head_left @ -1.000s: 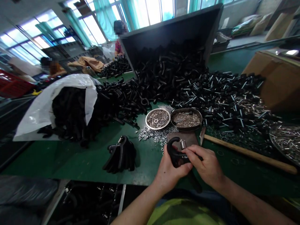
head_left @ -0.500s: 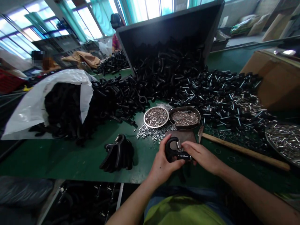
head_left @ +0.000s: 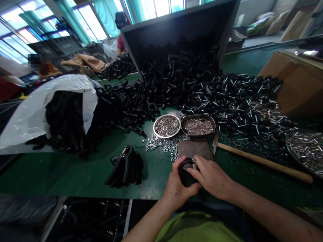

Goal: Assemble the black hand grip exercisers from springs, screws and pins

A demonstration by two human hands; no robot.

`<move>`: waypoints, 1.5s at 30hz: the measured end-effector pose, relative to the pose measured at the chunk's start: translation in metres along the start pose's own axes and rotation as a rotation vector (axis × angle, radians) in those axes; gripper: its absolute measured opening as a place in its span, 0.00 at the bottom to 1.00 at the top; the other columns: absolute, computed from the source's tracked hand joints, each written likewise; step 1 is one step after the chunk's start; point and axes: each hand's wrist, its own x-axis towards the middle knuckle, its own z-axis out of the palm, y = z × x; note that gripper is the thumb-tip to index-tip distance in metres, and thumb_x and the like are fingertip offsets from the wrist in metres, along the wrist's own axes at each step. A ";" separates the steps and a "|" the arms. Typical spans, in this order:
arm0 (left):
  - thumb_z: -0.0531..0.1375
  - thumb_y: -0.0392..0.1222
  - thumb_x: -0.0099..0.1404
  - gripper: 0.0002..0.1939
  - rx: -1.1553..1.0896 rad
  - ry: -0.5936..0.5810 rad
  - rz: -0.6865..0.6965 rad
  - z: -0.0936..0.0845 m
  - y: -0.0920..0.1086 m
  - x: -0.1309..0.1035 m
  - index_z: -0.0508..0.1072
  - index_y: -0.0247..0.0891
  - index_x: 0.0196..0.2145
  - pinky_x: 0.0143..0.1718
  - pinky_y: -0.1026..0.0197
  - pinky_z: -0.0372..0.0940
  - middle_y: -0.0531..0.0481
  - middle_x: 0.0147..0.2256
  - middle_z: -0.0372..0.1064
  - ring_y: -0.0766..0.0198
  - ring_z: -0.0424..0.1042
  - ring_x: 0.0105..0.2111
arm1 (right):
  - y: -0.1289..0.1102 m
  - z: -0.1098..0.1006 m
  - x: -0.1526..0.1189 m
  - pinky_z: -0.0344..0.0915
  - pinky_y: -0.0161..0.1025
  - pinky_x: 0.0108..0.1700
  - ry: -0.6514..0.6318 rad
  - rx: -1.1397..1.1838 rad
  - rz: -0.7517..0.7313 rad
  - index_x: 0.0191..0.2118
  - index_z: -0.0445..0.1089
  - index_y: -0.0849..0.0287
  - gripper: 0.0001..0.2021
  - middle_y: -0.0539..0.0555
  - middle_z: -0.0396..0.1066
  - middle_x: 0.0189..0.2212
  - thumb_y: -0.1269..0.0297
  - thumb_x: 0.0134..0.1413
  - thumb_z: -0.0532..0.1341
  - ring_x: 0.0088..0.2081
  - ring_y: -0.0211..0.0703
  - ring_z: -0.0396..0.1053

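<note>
Between my two hands is a black hand grip strengthener (head_left: 184, 172) with a coiled metal spring at its upper right. My left hand (head_left: 179, 190) is closed around its curved left side. My right hand (head_left: 214, 175) grips the other side, with the thumb reaching across beside the spring. Fingers hide the lower part of the strengthener. Just beyond it lies a flat brown metal plate (head_left: 194, 149). A bunch of finished-looking black hand grips (head_left: 127, 168) with springs stands on the green table to the left.
Small nuts (head_left: 161, 144) lie scattered before a round bowl of metal parts (head_left: 167, 126) and an oval tin of small pieces (head_left: 198, 127). A knife (head_left: 215, 144) and wooden-handled tool (head_left: 264, 162) lie right. Black parts (head_left: 174, 77) spill from a tilted crate (head_left: 181, 22).
Both hands have come nearer my body with the strengthener and turned it, so its printed side no longer shows. My right thumb now crosses over it. The metal plate is more exposed.
</note>
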 end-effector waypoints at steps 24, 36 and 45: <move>0.56 0.41 0.61 0.10 0.982 0.459 -0.170 -0.109 -0.037 0.150 0.76 0.40 0.35 0.40 0.56 0.62 0.43 0.37 0.68 0.53 0.65 0.41 | 0.020 -0.027 0.192 0.60 0.38 0.40 -0.001 -0.317 -0.141 0.39 0.75 0.54 0.10 0.54 0.74 0.40 0.64 0.54 0.57 0.44 0.46 0.69; 0.57 0.42 0.58 0.10 1.029 0.353 -0.278 -0.111 -0.037 0.172 0.75 0.44 0.38 0.37 0.59 0.63 0.45 0.39 0.67 0.56 0.69 0.40 | -0.022 0.016 0.217 0.61 0.40 0.45 -0.021 -0.288 -0.178 0.37 0.74 0.60 0.09 0.61 0.72 0.42 0.66 0.51 0.59 0.48 0.50 0.66; 0.54 0.42 0.62 0.10 1.028 0.406 -0.308 -0.106 -0.037 0.172 0.73 0.38 0.36 0.39 0.58 0.63 0.41 0.40 0.68 0.55 0.70 0.39 | -0.012 0.014 0.216 0.63 0.39 0.43 0.018 0.127 -0.059 0.34 0.69 0.60 0.04 0.58 0.72 0.40 0.70 0.52 0.58 0.44 0.46 0.68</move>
